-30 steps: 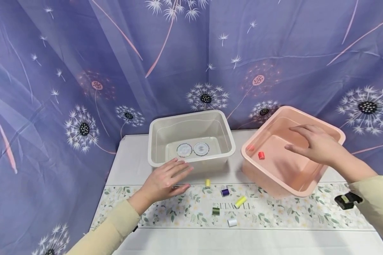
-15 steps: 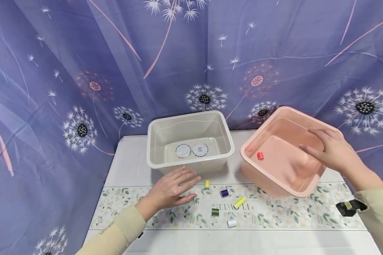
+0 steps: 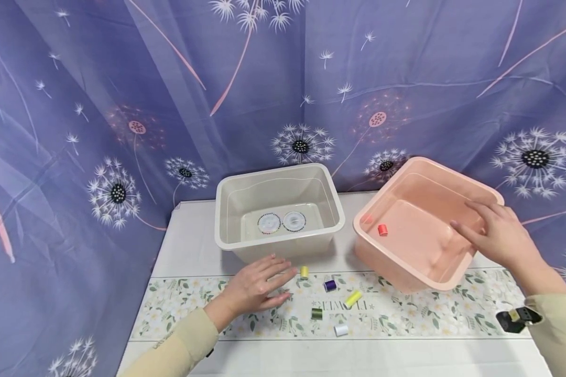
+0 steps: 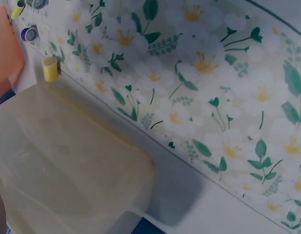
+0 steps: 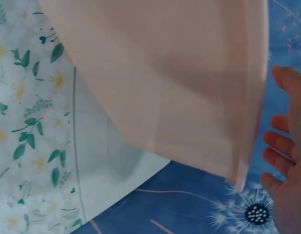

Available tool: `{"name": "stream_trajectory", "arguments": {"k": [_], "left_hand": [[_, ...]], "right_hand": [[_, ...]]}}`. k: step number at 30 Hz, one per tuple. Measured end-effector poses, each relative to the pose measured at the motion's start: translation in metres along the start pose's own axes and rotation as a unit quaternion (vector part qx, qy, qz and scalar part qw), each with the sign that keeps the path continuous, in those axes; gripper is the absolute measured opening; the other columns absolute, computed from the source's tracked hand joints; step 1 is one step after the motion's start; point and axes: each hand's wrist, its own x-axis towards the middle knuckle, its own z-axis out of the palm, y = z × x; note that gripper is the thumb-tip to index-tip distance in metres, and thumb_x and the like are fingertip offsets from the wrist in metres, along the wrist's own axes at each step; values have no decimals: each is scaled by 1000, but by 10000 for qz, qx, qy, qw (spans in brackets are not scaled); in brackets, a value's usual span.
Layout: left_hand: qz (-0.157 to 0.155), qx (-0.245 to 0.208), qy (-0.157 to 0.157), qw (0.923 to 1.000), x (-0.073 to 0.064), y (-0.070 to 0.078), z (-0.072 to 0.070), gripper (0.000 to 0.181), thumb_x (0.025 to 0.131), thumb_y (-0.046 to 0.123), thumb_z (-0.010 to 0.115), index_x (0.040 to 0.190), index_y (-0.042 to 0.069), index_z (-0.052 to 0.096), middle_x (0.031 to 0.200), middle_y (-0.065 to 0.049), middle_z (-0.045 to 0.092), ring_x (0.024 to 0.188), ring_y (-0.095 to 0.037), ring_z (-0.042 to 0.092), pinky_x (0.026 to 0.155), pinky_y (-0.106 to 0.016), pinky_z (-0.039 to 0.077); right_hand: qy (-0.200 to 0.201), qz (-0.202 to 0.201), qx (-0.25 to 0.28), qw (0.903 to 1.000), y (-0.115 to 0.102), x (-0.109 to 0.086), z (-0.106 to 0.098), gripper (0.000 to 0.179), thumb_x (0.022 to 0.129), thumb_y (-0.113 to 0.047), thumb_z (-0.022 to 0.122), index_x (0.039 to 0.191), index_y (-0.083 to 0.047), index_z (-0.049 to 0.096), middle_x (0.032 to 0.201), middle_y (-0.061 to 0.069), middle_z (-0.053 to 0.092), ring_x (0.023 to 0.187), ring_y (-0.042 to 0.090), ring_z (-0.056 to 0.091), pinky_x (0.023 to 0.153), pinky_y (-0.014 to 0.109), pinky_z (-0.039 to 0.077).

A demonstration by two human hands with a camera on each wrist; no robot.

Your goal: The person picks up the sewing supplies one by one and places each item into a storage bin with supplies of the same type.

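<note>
My left hand [image 3: 254, 287] hovers with relaxed fingers over the floral strip, in front of the grey basin [image 3: 287, 238] and just left of a yellow thread spool [image 3: 304, 272]. My right hand [image 3: 502, 235] is held over the right rim of the pink basin [image 3: 405, 267], thumb and fingers apart, holding nothing. A red thread spool [image 3: 382, 230] lies in the pink basin. On the strip are a dark blue spool [image 3: 330, 286], a bright yellow spool [image 3: 353, 299], a green spool [image 3: 316, 313] and a white spool [image 3: 341, 330]. Two round pin wheels [image 3: 269, 223] lie inside the grey basin.
A white table [image 3: 405, 361] carries the floral strip [image 3: 179, 303] across its middle. Behind the basins hangs a purple curtain [image 3: 245, 136] with dandelion prints. Black wrist cameras [image 3: 518, 319] are strapped at the sleeves.
My right hand has moved right, from over the pink basin's inside to its right rim. My left hand has drawn back from the grey basin's front rim, nearer the yellow spool.
</note>
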Motion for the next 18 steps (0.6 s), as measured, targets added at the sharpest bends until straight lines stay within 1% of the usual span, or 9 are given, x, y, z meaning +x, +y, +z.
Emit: {"name": "stream_trajectory", "arguments": {"k": [3,6,8,11,12,15,18], "left_hand": [[-10,-45,-54,10000,-3,2,3,48,105,46,60,133,9,74,126,-12,76,116,-28,74,114,-44,53],[-35,-115,-94,9999,-5,3,7,48,106,46,59,133,9,74,126,-12,77,117,-28,74,114,-44,53],[-44,-128,-104,9999,-6,4,8,48,106,46,59,133,9,74,125,-11,77,116,-27,74,113,-44,54],[-56,-150,-102,9998,-8,5,10,48,104,46,63,134,9,74,124,-11,77,116,-27,74,111,-45,55],[-54,-143,-109,9998,-9,6,10,49,103,46,64,134,9,73,124,-11,77,115,-27,74,110,-44,56],[-64,-145,-144,9998,-11,6,11,50,100,46,69,134,10,73,125,-11,77,115,-27,74,109,-44,56],[-83,-167,-166,9997,-12,7,13,51,98,47,70,134,10,73,125,-12,77,115,-27,74,109,-45,56]], "right_hand": [[54,7,-23,10000,2,-3,3,70,102,-40,71,150,7,50,143,38,49,130,66,36,94,80,36],[168,-30,-21,9999,6,-8,5,66,104,-37,69,148,8,51,137,39,50,128,67,36,97,79,34],[223,-52,-14,9997,8,-10,7,64,105,-36,67,147,9,51,137,40,50,128,68,36,98,79,34],[301,-68,22,9995,9,-13,11,60,105,-34,66,146,9,52,124,37,55,127,65,38,96,77,36],[328,-80,40,9994,9,-14,12,59,105,-33,67,145,9,53,123,36,55,127,64,39,93,76,37],[396,-112,102,9991,10,-18,15,56,105,-31,67,143,8,55,128,34,56,128,61,41,90,74,38],[540,-198,179,9982,13,-22,17,52,104,-28,69,140,8,58,144,35,52,129,61,42,91,74,39]]}}
